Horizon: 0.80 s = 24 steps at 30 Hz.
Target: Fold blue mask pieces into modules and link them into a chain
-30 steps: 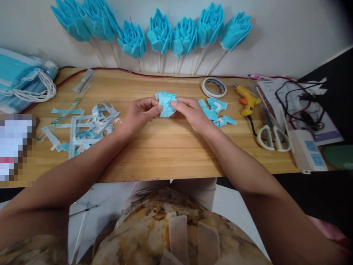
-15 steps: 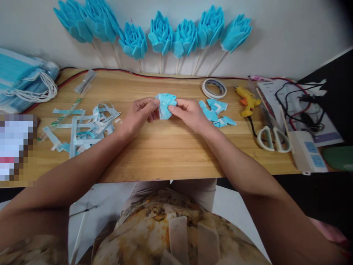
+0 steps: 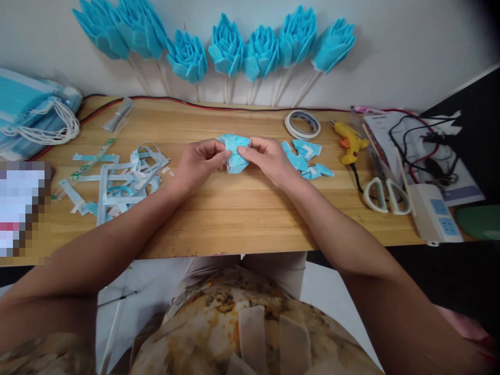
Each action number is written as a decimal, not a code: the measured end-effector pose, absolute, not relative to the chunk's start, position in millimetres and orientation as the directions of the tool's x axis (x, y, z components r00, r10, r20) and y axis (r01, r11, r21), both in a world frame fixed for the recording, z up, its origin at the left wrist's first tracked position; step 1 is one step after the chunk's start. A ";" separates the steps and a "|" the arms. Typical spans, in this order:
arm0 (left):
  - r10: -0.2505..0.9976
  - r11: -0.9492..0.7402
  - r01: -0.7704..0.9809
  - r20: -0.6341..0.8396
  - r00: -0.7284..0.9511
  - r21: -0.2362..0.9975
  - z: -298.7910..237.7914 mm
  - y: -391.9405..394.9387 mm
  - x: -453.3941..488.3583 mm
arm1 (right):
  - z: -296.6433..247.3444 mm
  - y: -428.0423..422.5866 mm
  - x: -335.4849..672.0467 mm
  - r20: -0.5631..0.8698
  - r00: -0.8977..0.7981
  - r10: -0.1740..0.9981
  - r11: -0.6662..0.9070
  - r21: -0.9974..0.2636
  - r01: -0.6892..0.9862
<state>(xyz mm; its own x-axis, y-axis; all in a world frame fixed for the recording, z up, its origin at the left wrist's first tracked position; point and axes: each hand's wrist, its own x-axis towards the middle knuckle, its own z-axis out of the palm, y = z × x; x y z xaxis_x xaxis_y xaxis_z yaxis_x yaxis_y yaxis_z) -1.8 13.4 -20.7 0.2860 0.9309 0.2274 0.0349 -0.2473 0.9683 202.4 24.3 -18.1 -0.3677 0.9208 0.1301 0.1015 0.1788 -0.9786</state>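
Head view: the folded blue piece (image 3: 235,152) sits between both hands just above the tabletop (image 3: 234,219), mid-desk, equally near each. The left hand (image 3: 200,162) pinches its left edge with thumb and fingers closed on it; the right hand (image 3: 266,159) is clamped likewise on its right edge. Cut blue pieces (image 3: 307,156) lie just beside the right hand.

Wooden table (image 3: 234,219) bears scissors (image 3: 385,194), tape (image 3: 302,124), perhaps scraps (image 3: 117,177).

A pixelated block (image 3: 21,208) is masking the desk's (image 3: 234,219) left end; fingers are covering part of the folded blue piece (image 3: 235,153); the mask stack (image 3: 27,112) is running off-frame.
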 end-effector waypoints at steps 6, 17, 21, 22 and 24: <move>0.931 -0.237 0.021 0.221 0.291 0.971 -22.2 13.5 -3.0 | -16.8 25.4 203.1 0.176 -0.330 0.928 0.229 -0.965 0.129; 0.941 -0.203 0.019 0.190 0.280 0.979 -19.7 13.5 -3.8 | -15.4 25.0 202.1 0.212 -0.296 0.931 0.261 -0.956 0.135; 0.950 -0.199 0.026 0.187 0.251 0.980 -20.7 13.9 -4.2 | -17.9 26.6 202.1 0.173 -0.257 0.951 0.192 -0.980 0.048; 0.952 -0.197 0.021 0.186 0.243 0.980 -20.9 14.0 -4.2 | -17.8 26.4 202.1 0.162 -0.257 0.953 0.178 -0.983 0.041; 0.955 -0.197 0.008 0.190 0.226 0.980 -21.2 14.1 -4.0 | -16.6 25.1 202.1 0.148 -0.284 0.947 0.167 -0.985 0.044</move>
